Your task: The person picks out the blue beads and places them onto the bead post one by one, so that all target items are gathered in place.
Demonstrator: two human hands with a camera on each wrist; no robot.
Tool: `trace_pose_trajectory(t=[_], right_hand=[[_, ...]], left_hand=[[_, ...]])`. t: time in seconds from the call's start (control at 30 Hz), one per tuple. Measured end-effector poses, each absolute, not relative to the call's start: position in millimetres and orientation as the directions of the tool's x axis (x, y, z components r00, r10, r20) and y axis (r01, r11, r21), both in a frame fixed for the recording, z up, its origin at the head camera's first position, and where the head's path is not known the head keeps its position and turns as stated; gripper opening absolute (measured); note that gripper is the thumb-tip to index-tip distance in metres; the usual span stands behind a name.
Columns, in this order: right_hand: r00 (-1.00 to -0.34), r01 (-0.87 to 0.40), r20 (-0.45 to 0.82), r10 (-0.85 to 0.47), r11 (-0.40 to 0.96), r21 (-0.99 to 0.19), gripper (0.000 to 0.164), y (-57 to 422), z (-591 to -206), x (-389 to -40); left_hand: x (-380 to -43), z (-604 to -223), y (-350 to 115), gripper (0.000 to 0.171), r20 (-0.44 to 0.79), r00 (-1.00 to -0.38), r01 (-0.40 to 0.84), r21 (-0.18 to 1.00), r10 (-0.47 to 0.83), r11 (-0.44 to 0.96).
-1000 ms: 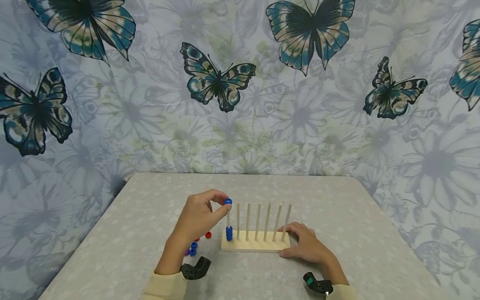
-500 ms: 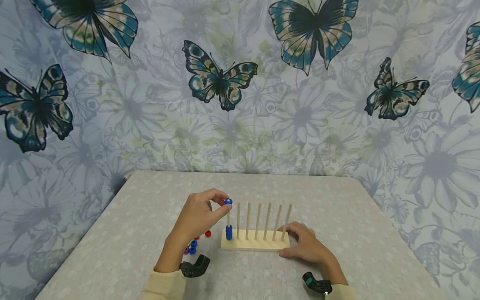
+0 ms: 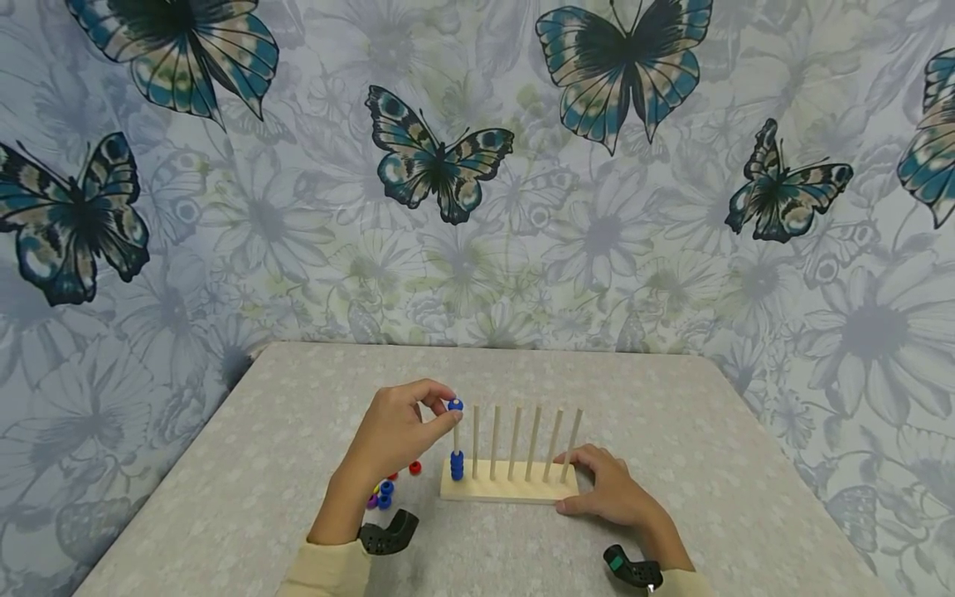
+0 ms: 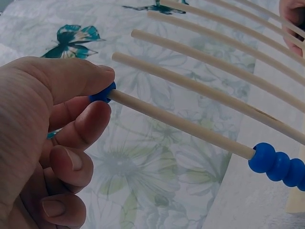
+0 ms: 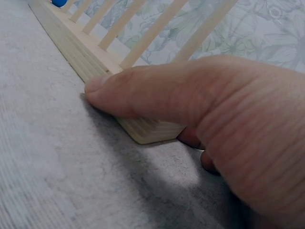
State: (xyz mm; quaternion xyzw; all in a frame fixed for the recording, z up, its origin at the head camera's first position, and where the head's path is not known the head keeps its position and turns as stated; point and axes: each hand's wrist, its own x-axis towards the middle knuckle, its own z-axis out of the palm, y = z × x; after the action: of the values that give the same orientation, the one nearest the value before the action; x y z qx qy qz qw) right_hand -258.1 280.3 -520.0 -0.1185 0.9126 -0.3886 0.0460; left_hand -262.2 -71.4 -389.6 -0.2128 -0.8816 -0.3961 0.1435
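Left hand: mine (image 3: 395,427), pinching one blue bead (image 4: 100,97) at the tip of the 9 o'clock peg (image 4: 181,124); the peg's end seems to sit in its hole.
Right hand: mine (image 3: 608,485), gripping the base (image 3: 507,492) at its 3 o'clock end, thumb on the near side.
Threaded: a blue stack (image 3: 457,466) sits low on that same peg.
Remaining: as I judge it, the gap between bead and stack is not yet closed; the other six pegs (image 3: 515,444) are bare.
Loose beads: a small group (image 3: 385,487) on the worktop (image 3: 597,381), 9 o'clock from the base; one red bead (image 3: 414,468) lies apart, 2 o'clock from the group.
In the way: nothing shows between bead and stack; my left arm partly hides the group, so I can't count it.
Backdrop: butterfly wall (image 3: 477,282) at 12 o'clock.
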Motion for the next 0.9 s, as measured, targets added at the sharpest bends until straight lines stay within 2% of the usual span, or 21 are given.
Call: trace_pose_trajectory(t=[0.9], right_hand=[[-0.966, -0.194, 0.013, -0.259, 0.690, -0.698, 0.057, 278.2, -517.2, -255.0]], left_hand=[[-255.9, -382.0, -74.4, 0.006, 0.457, -0.867, 0.475, 0.630, 0.201, 0.615]])
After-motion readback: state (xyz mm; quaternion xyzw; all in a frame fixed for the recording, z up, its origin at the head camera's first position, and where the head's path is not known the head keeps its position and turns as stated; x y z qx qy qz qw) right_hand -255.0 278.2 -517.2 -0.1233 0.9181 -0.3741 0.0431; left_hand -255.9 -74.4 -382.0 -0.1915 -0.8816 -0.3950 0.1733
